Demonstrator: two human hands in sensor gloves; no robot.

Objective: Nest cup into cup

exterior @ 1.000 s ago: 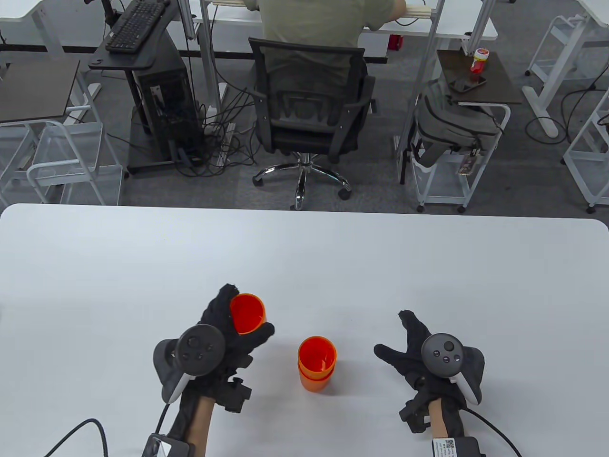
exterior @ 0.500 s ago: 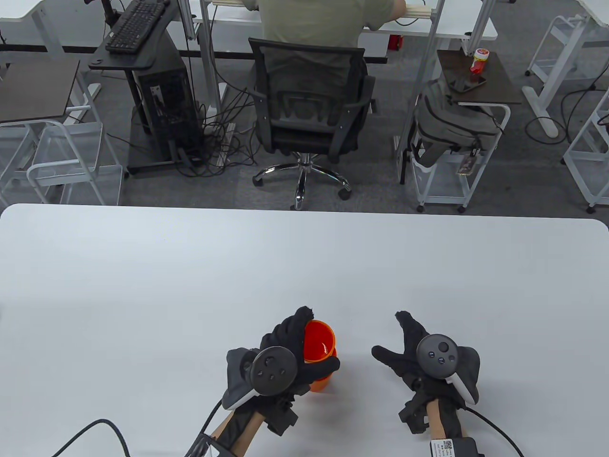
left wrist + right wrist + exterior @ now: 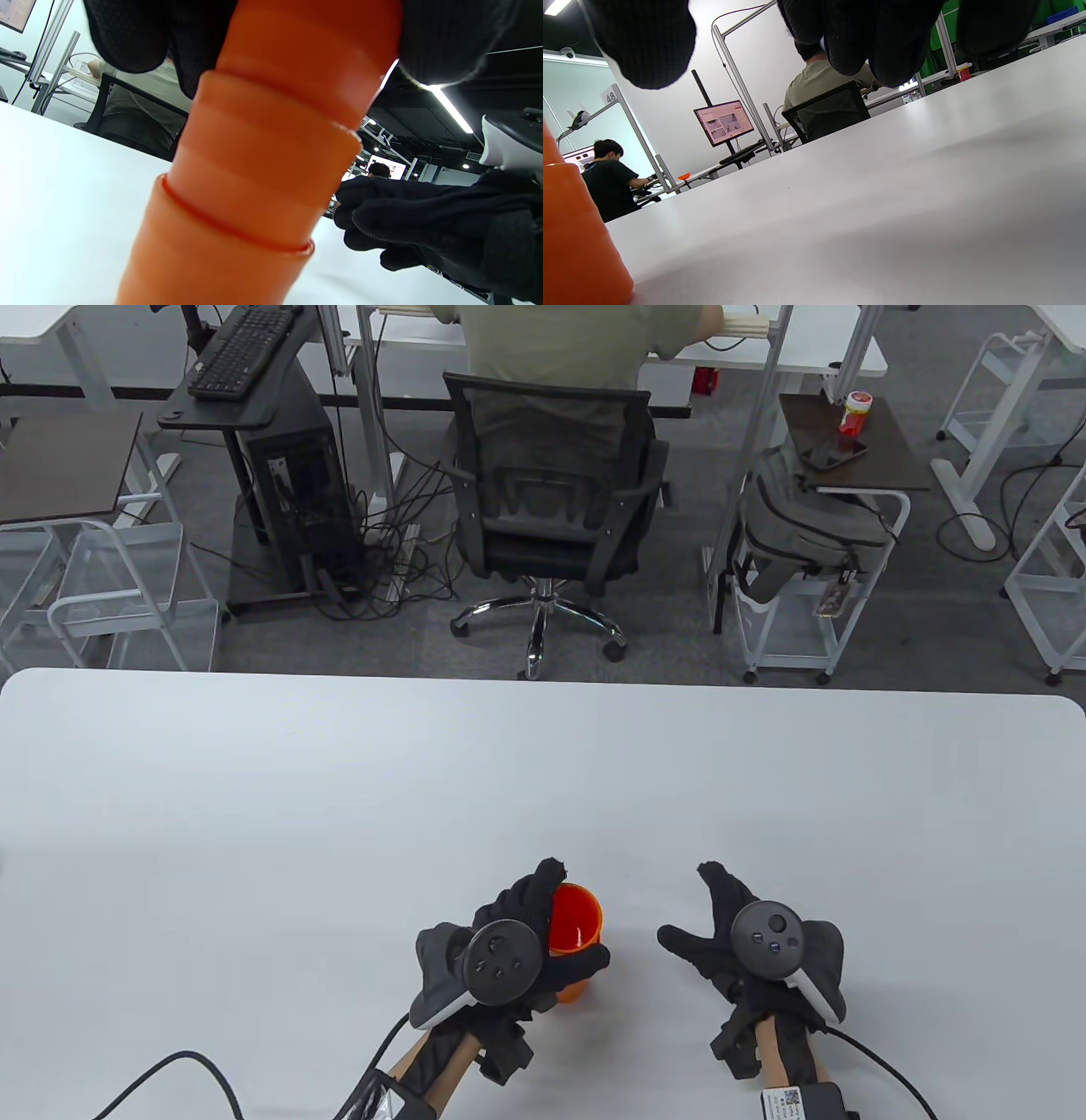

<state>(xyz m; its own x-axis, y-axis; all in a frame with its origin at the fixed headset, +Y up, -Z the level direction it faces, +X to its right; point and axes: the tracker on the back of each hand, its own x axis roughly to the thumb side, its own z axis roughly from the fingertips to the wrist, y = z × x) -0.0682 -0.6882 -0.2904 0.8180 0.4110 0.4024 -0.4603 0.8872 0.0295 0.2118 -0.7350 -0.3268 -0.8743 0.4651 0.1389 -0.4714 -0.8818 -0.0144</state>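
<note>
Currently left hand (image 3: pixel 517 937) fingers wrap the top orange plastic cup (image 3: pixel 575 918), seated in the orange cup stack (image 3: pixel 220 254) on the white tabletop (image 3: pixel 339 814); right hand (image 3: pixel 747 942) spread wide, holding nothing.

Grey carpet (image 3: pixel 254 645); black office chair (image 3: pixel 556 500); white desks (image 3: pixel 764 352).

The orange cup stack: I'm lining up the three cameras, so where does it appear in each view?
Table view: orange cup stack at bottom centre, gripped by the left hand.
Left wrist view: it fills the centre, top to bottom edge.
Right wrist view: only its side shows, at the lower left edge.
Shared landmark: the white table, also the seated person in the black chair.
</note>
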